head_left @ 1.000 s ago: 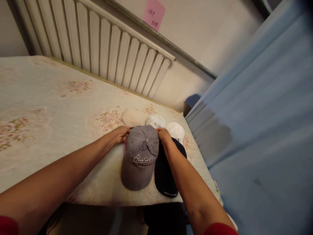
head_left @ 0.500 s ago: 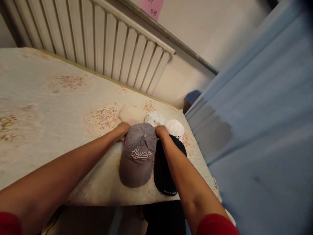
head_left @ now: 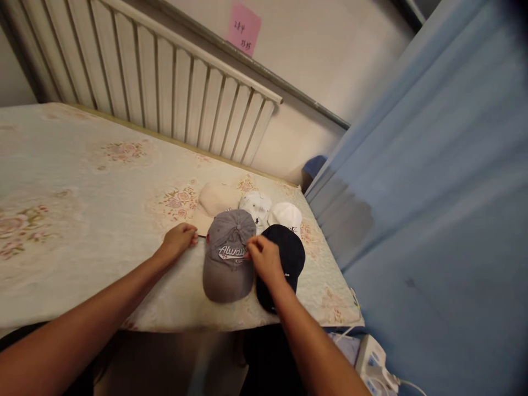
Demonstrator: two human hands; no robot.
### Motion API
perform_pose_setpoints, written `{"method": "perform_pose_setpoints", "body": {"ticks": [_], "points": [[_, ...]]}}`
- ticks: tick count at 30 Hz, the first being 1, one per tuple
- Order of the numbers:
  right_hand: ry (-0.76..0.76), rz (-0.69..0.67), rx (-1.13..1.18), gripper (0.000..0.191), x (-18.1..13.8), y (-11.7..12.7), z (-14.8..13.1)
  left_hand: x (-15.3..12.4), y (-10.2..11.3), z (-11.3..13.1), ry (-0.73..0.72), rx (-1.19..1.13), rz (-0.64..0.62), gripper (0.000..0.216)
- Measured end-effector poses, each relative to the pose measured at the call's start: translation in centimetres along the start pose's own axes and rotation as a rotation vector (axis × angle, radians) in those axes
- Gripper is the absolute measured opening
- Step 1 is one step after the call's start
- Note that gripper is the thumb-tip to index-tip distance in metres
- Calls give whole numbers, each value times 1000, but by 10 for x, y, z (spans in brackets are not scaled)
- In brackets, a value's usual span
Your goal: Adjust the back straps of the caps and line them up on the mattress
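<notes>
A grey cap (head_left: 228, 258) with white lettering lies on the floral tablecloth (head_left: 82, 181), brim toward me. My right hand (head_left: 264, 260) rests with curled fingers on the cap's right side, partly over a dark navy cap (head_left: 286, 253) beside it. My left hand (head_left: 178, 240) sits loosely closed on the cloth just left of the grey cap, apparently off it. Behind them lie a beige cap (head_left: 214, 199) and two white caps (head_left: 256, 204) (head_left: 286, 213).
A white radiator (head_left: 173, 93) runs along the wall behind the table, with a pink note (head_left: 243, 27) above it. A blue curtain (head_left: 433, 181) hangs close on the right. A white device with a cable (head_left: 373, 366) lies on the floor below the table corner.
Both hands have drawn back from the rear of the grey cap. The left hand now lies on the cloth beside it, the right hand on its side. The view shifted slightly.
</notes>
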State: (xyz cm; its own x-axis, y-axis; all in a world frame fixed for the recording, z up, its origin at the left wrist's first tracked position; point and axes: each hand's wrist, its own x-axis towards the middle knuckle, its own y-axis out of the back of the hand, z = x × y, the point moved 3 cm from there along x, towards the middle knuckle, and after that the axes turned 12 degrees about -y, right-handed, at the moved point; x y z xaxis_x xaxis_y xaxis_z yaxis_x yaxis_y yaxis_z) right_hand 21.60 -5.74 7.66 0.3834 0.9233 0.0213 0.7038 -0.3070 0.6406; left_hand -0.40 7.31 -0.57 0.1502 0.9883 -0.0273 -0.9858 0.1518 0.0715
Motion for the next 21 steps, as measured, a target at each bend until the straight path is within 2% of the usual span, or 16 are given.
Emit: {"method": "perform_pose_setpoints", "body": {"ticks": [2, 4, 6, 9, 15, 21], "points": [[-47, -96, 199, 17, -41, -19, 18, -34, 10, -14, -12, 37, 16, 18], [-141, -163, 297, 16, -76, -40, 40, -67, 17, -33, -29, 122, -4, 21], [-228, -182, 357, 17, -106, -58, 60, -96, 21, -51, -93, 209, -51, 27], [-263, -169, 400, 17, -138, -78, 84, -126, 25, -68, -247, 347, -103, 29], [-338, -126, 372, 13, -162, -95, 118, -148, 24, -66, -487, 548, -68, 24], [-379, -130, 402, 12, -164, -100, 122, -158, 20, -68, -527, 601, -26, 22]]}}
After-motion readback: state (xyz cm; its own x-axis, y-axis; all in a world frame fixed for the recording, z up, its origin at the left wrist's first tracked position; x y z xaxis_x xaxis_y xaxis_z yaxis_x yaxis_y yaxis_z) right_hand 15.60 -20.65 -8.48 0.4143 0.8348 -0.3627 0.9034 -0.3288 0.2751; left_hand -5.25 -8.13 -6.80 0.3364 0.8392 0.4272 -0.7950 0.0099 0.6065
